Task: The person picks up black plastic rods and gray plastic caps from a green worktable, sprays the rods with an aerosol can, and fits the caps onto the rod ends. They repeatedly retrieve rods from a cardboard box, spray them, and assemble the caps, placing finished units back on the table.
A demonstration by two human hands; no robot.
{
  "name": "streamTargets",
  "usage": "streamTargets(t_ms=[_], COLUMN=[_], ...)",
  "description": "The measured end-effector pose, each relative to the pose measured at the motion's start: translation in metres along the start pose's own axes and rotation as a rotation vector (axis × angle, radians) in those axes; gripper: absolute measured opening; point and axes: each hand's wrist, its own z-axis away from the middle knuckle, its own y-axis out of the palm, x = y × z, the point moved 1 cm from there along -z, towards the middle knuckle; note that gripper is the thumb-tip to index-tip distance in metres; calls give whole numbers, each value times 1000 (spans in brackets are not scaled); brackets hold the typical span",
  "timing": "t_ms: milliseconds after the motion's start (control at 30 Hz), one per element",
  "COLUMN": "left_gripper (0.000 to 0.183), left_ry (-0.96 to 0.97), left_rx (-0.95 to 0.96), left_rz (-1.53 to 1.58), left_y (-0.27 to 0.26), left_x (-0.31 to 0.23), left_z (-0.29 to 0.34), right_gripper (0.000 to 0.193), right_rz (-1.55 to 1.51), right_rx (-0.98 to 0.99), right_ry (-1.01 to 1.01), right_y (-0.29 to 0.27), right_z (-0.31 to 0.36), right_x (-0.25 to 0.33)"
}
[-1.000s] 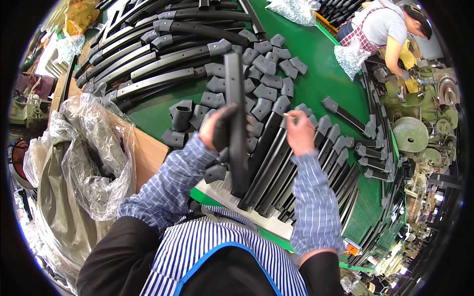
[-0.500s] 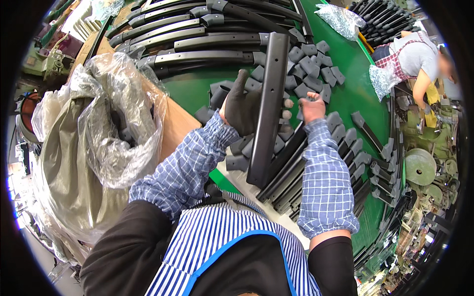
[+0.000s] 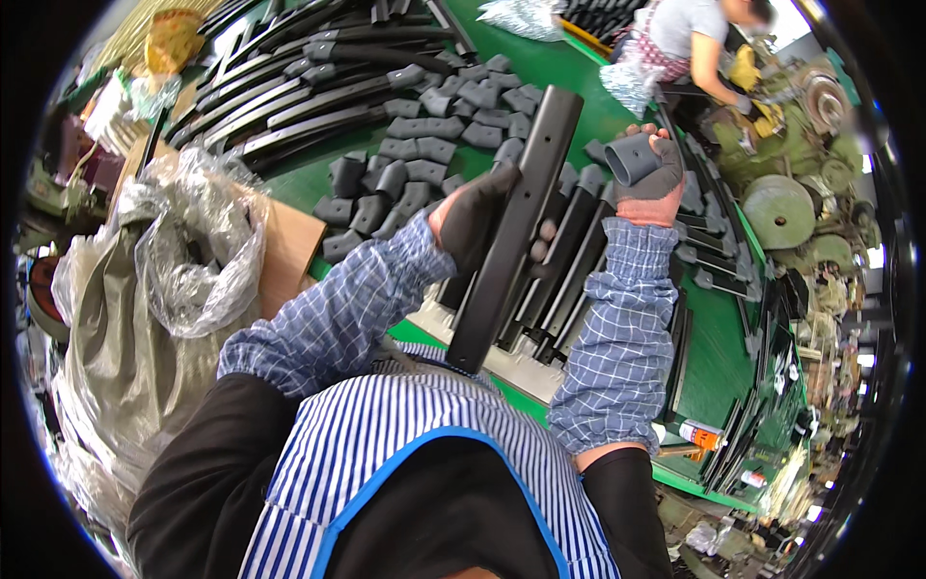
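My left hand [image 3: 475,220], in a dark fingerless glove, is closed round a long black bar [image 3: 526,207] with small holes along its face. The bar slants, its upper end leaning away to the right and its lower end near my apron. Right of it, my right hand [image 3: 658,189] grips a hollow grey plastic sleeve fitting [image 3: 632,160], its oval opening facing the bar. The two pieces are apart. Beneath them, several black bars with grey fittings on their far ends [image 3: 579,217] lie side by side. Loose grey fittings [image 3: 424,150] are heaped beyond my left hand.
Curved black bars [image 3: 318,106] are stacked at the far left of the green table [image 3: 714,328]. A plastic-wrapped sack [image 3: 125,318] stands at my left by a wooden board [image 3: 289,241]. Another person [image 3: 690,43] works at the far right beside machinery. An orange-and-white can [image 3: 701,436] lies near right.
My right hand has moved right and now clearly shows a grey sleeve fitting in its grip. My left hand still holds the bar, now tilted further. The whole view has turned to the right.
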Motion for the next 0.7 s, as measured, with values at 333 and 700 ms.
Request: streamTargets(t_ms=[333,700], left_gripper=[50,57], left_ry=[179,731], left_rx=[-57,257], left_rz=[-1513,-2571], left_y=[6,-13], left_x=[61,68], left_z=[-4,21], right_gripper=[17,16], right_rz=[-154,-65], right_rx=[180,256], right_ry=[-29,418], right_y=[5,-10], right_z=[13,17], right_x=[24,1])
